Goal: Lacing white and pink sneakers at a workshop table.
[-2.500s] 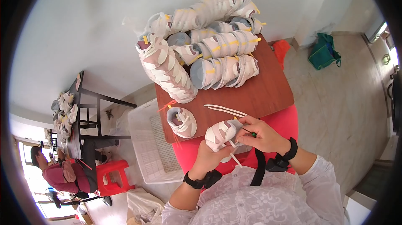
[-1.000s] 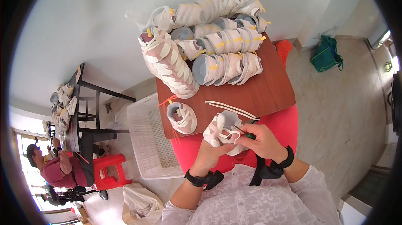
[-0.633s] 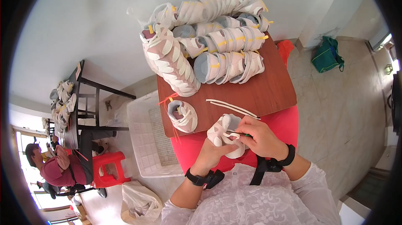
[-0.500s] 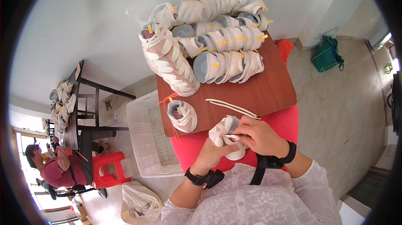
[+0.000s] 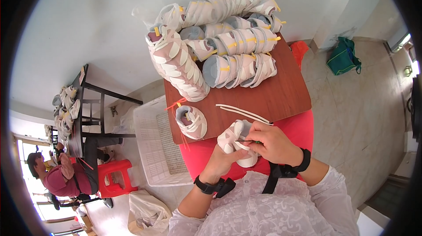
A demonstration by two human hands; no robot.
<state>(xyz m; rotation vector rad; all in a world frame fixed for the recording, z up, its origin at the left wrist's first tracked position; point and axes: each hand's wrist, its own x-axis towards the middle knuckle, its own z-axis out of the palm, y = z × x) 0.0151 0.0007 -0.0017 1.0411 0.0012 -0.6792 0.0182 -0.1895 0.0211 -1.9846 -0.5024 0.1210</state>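
Observation:
A pale pink and white shoe upper (image 5: 226, 141) is held over my lap at the table's near edge. My left hand (image 5: 223, 162) is closed on its near left side, thumb against the lacing area. In a pinch, my right hand (image 5: 276, 144) holds a thin dark hook-like tool (image 5: 247, 141), its shaft reaching across the upper's front; the tool's handle is mostly hidden by the fingers. A white lace (image 5: 241, 145) lies beside the shaft at the lacing area. Left of the held piece, another shoe upper (image 5: 195, 127) stands on the table with its lace in.
Nested rows of shoe uppers (image 5: 239, 40) fill the far part of the brown table (image 5: 288, 91). White laces (image 5: 244, 112) lie near its front edge. A white plastic basket (image 5: 145, 148) stands on the floor at left. Further left, another person sits on a red stool (image 5: 115, 176).
My right hand has shifted slightly, and more of the tool's dark shaft now shows across the upper. The lace beside it now forms a clearer strip. My left hand keeps its hold.

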